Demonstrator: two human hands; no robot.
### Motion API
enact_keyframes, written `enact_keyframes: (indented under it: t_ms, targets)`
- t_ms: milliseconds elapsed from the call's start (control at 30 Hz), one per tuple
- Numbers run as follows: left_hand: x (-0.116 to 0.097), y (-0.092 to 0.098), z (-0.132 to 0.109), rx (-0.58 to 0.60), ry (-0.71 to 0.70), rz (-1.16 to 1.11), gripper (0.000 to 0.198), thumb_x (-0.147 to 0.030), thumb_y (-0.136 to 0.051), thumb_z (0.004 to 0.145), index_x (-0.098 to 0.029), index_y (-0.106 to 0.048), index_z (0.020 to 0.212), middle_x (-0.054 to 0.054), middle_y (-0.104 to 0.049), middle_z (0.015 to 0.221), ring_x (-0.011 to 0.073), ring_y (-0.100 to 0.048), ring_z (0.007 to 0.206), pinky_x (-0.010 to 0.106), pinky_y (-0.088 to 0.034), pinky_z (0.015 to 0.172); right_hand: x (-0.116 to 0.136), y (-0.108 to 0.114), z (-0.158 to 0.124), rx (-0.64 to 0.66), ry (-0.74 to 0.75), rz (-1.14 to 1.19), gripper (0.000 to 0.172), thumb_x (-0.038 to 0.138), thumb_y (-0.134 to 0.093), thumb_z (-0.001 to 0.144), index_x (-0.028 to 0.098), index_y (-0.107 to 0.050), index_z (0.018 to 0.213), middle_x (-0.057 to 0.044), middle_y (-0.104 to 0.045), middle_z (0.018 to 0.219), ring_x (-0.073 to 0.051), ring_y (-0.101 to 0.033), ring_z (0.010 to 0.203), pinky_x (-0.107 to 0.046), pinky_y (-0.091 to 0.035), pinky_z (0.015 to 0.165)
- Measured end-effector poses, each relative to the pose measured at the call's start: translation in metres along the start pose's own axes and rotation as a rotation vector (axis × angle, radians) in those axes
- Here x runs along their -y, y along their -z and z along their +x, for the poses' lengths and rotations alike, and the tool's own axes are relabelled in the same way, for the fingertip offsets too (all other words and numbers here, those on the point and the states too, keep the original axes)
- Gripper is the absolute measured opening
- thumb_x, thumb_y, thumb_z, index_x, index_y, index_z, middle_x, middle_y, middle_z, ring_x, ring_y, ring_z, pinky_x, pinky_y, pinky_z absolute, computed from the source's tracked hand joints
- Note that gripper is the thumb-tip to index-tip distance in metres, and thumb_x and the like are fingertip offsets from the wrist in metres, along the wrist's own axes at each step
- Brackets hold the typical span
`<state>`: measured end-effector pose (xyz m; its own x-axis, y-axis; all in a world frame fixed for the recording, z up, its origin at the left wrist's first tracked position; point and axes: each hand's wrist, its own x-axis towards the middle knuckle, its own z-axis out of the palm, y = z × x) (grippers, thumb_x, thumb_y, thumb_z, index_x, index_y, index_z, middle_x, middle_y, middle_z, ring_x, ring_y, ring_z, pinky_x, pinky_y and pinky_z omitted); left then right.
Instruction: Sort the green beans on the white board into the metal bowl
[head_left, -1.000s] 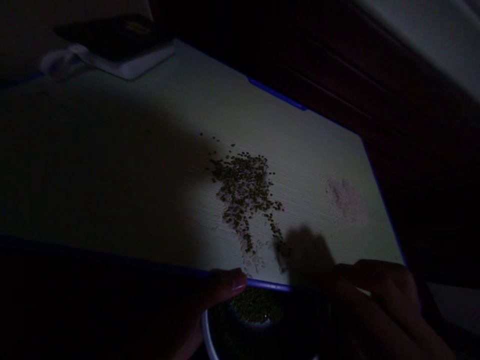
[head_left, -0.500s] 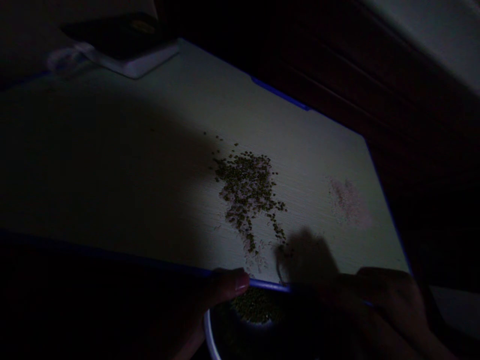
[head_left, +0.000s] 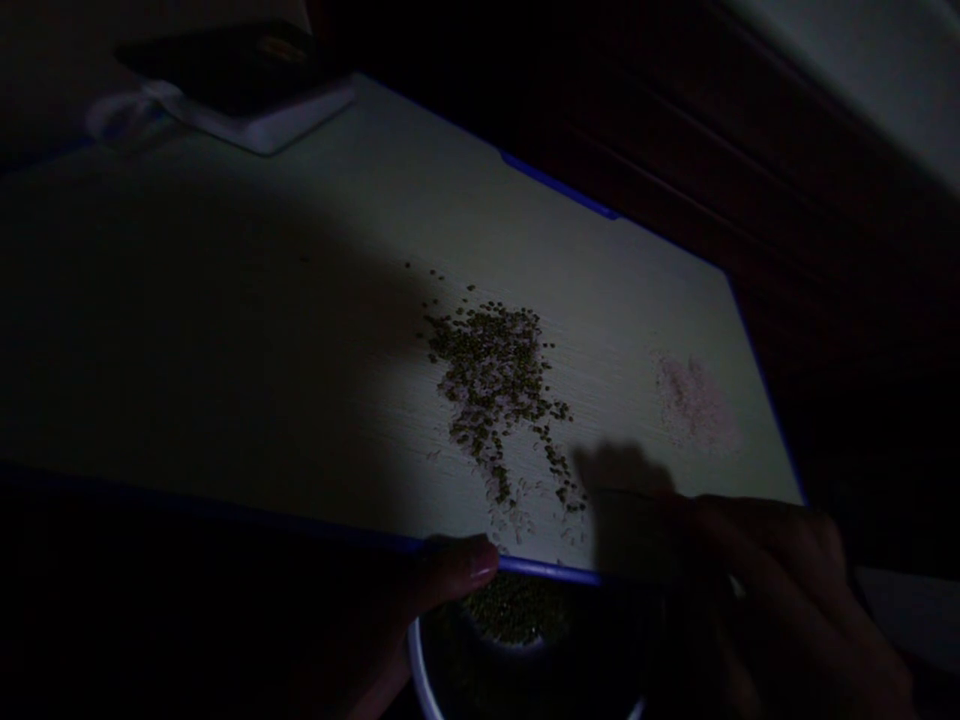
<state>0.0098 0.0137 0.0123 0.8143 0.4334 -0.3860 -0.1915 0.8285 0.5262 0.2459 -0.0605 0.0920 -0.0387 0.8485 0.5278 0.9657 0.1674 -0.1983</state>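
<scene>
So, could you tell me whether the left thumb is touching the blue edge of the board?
Touching. The head view shows the left hand's thumb lying right across the board's blue edge, covering it with no gap, above the bowl.

Scene very dim. Left hand (head_left: 420,600) low at the table's near edge, thumb tip lying across that edge, the other fingers hidden in shadow. Right hand (head_left: 780,590) at the near right corner, fingers loosely curled and reaching left over the edge; grip state unclear.
</scene>
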Motion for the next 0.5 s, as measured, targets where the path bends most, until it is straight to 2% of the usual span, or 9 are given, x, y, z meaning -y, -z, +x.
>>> enact_keyframes:
  t_ms: [100,200,267,333,400,500]
  targets:
    - [0.002,0.001,-0.001,-0.018,-0.005,-0.006,0.051,-0.062,-0.064,0.099,-0.019,-0.071,0.125,0.014,-0.072,0.127,0.0266,-0.072,0.111,0.049,-0.062,0.100,0.006,-0.004,0.006,0.004,0.014,0.064,0.031,0.005,-0.061,0.098,0.019,-0.075,0.121,-0.005,-0.069,0.104,-0.017,-0.062,0.097,-0.031,-0.050,0.081]
    - [0.002,0.003,-0.002,-0.052,-0.019,-0.004,0.050,-0.062,-0.065,0.098,-0.019,-0.072,0.123,0.014,-0.073,0.123,0.0266,-0.072,0.110,0.049,-0.062,0.098,0.009,-0.004,0.006,-0.014,0.001,0.113,0.025,0.004,-0.062,0.098,0.017,-0.075,0.115,-0.005,-0.068,0.101,-0.017,-0.061,0.097,-0.032,-0.050,0.081]
    - [0.004,0.004,-0.002,-0.095,-0.041,0.000,0.045,-0.060,-0.069,0.097,-0.018,-0.074,0.114,0.013,-0.075,0.117,0.0263,-0.072,0.109,0.049,-0.061,0.100,0.007,-0.001,0.004,0.017,0.021,0.099,0.024,0.003,-0.062,0.098,0.018,-0.075,0.111,-0.005,-0.068,0.101,-0.015,-0.061,0.096,-0.030,-0.051,0.081]
    - [0.008,0.004,-0.001,-0.159,-0.069,0.008,0.035,-0.054,-0.078,0.092,-0.019,-0.075,0.096,0.010,-0.076,0.106,0.0265,-0.072,0.109,0.049,-0.058,0.106,0.004,0.004,0.002,0.104,0.092,0.068,0.026,0.004,-0.060,0.099,0.018,-0.074,0.116,-0.005,-0.069,0.101,-0.015,-0.060,0.096,-0.028,-0.052,0.078]
    - [0.015,0.001,0.002,-0.254,-0.115,0.006,0.034,-0.052,-0.081,0.089,-0.019,-0.072,0.082,0.008,-0.077,0.098,0.0273,-0.071,0.111,0.049,-0.053,0.113,0.001,0.008,0.001,0.141,0.149,0.036,0.028,0.005,-0.058,0.100,0.018,-0.073,0.120,-0.006,-0.071,0.101,-0.017,-0.061,0.098,-0.029,-0.052,0.076]
    - [0.024,-0.002,0.004,-0.410,-0.167,-0.009,0.037,-0.056,-0.073,0.093,-0.020,-0.074,0.088,0.010,-0.078,0.107,0.0279,-0.068,0.122,0.052,-0.050,0.118,-0.001,0.008,-0.002,0.051,0.158,0.010,0.024,0.009,-0.062,0.098,0.020,-0.076,0.114,-0.006,-0.074,0.094,-0.021,-0.065,0.094,-0.034,-0.052,0.073]
